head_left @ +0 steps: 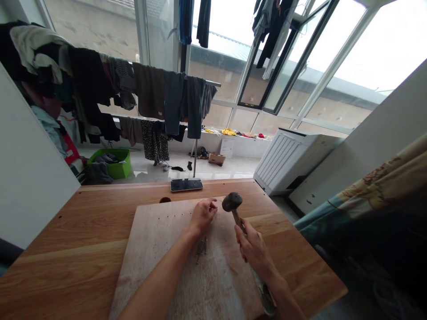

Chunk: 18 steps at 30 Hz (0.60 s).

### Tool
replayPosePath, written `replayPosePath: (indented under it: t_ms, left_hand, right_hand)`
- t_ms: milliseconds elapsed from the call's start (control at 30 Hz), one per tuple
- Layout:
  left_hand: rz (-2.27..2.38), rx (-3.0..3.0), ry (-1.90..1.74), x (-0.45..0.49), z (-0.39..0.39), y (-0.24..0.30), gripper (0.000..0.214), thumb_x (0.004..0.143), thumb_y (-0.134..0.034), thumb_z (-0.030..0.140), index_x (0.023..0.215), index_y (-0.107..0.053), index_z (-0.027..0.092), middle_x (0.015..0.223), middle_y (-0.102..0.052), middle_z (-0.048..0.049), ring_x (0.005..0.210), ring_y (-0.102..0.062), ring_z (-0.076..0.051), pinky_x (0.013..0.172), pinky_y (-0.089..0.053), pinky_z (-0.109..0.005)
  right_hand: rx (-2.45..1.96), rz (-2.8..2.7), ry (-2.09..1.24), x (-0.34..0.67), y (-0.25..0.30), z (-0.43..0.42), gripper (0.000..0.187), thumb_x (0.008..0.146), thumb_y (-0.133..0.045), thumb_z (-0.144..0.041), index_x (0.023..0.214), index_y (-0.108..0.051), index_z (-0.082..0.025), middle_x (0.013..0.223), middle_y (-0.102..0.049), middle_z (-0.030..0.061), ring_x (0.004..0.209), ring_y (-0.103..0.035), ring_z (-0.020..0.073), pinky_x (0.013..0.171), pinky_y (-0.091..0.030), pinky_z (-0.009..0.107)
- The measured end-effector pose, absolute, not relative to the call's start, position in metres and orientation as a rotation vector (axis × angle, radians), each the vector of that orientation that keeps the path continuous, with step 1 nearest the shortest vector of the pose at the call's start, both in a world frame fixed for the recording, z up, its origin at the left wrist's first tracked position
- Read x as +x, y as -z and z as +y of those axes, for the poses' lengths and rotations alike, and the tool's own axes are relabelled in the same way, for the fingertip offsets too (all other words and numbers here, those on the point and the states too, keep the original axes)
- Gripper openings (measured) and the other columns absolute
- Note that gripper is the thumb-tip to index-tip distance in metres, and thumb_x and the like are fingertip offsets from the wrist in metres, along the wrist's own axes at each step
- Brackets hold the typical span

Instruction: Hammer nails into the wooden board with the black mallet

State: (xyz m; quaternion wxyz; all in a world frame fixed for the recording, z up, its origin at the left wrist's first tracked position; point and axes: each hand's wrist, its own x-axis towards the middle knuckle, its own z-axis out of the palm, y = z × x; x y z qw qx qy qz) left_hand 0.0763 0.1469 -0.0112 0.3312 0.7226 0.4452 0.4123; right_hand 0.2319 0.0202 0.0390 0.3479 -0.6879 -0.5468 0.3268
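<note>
My right hand (251, 244) is wrapped round the wooden handle of a hammer (232, 202) with a dark, rounded head, held up above the right part of a wooden board (150, 266). Near the board's far edge, my left hand (203, 215) has its fingers pinched together; whatever lies between the fingertips is too small to make out. The hammer head is just right of those fingers, apart from them. Several loose nails (202, 250) lie in a small heap on the board, close to my left wrist. A row of small dark dots marks the board left of my left hand.
The board lies on a wood-grain table (66, 249). A phone (186, 185) and a small dark round object (165, 200) are beyond it. Partly under my right forearm is a long dark object (267, 300). Past the table stand a laundry rack (208, 83), a green basket (122, 166) and a white cabinet-like unit (283, 155).
</note>
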Motion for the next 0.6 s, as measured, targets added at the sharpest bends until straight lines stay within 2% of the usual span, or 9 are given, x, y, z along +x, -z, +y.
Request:
replayPosePath:
  t_ms: [233,600]
  left_hand:
    - [1.137,1.864,-1.122,0.078,0.148,0.014,0.033,0.079,-0.065,0.007,0.110,-0.070,0.018,0.080,-0.075,-0.0010,0.074,-0.068,-0.015,0.075,-0.052,-0.025]
    - [1.122,1.876,-1.121,0.077,0.146,0.010,0.034,0.079,-0.065,0.005,0.109,-0.071,0.020,0.078,-0.074,0.0004,0.072,-0.067,-0.014,0.073,-0.050,-0.024]
  right_hand:
    - [-1.843,-1.543,-0.666,0.222,-0.040,0.028,0.052,0.096,-0.040,-0.052,0.132,-0.060,-0.019,0.073,-0.067,0.0033,0.050,-0.061,0.0179,0.047,-0.047,0.026]
    - [-1.859,-1.604,-0.611,0.219,-0.037,0.028,0.055,0.098,-0.037,-0.049,0.138,-0.058,-0.018,0.075,-0.070,0.0059,0.061,-0.068,0.0225,0.056,-0.050,0.029]
